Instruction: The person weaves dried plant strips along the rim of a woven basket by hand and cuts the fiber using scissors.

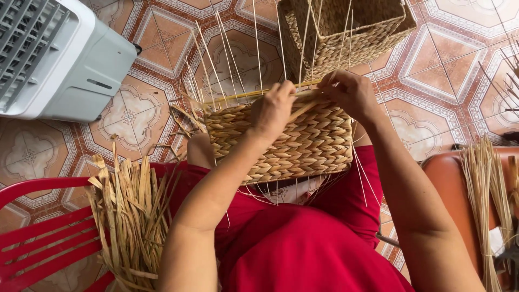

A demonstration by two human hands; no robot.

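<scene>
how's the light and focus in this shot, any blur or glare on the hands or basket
Head view: soft, even daylight, no glare; left hand and right hand on the half-woven basket look sharp, only faint shadows on the tiled floor; frame edges slightly stretched.

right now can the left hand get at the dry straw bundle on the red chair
Probably yes: the straw bundle lies just beside the left arm with nothing between, though the left hand is busy on the basket.

Rough matt woven-straw basket (281, 143); glossy red plastic chair (43, 238).
</scene>
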